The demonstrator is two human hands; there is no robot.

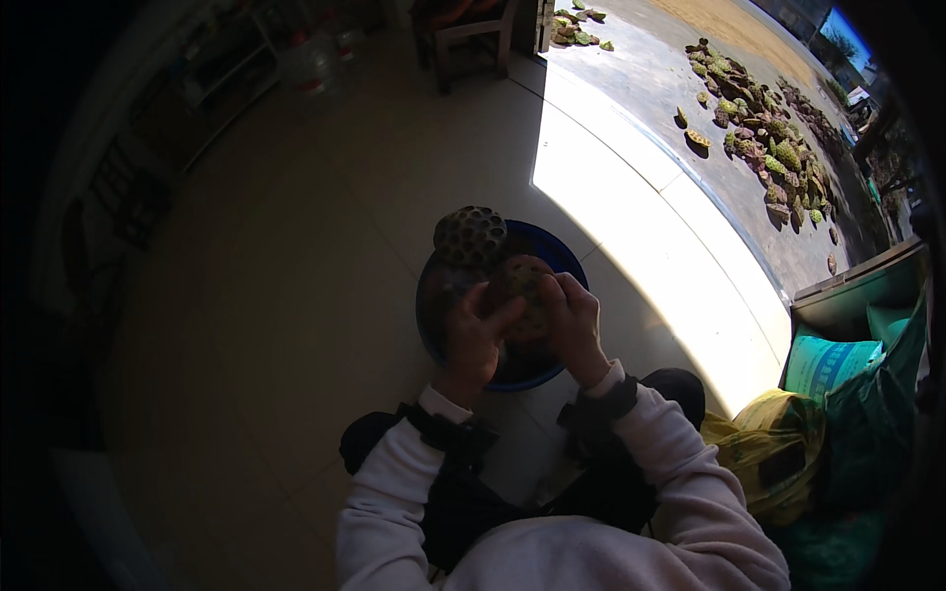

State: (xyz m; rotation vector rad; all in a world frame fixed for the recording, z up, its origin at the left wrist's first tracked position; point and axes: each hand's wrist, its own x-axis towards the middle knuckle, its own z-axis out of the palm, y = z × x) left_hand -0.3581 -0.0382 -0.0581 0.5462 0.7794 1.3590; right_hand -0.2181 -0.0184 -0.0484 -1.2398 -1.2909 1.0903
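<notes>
In the dim light a lotus seed pod (522,279) is over a blue basin (564,248). My right hand (574,323) is closed on its right edge, fingers bent. To its left, my left hand (473,340) has thumb and forefinger spread apart, the thumb pointing toward the pod. Whether that thumb touches it, I cannot tell. A larger dried lotus seed pod (470,235), full of round holes, rests at the basin's far left rim. Shadow and my hands hide much of the basin's inside.
My knees flank the basin's near side on a tiled floor (296,325). Yellow bag (774,448) and green sacks (838,364) lie at right. Outside the doorway many lotus pods (778,148) are spread in sunlight. A wooden chair (468,39) stands at the back.
</notes>
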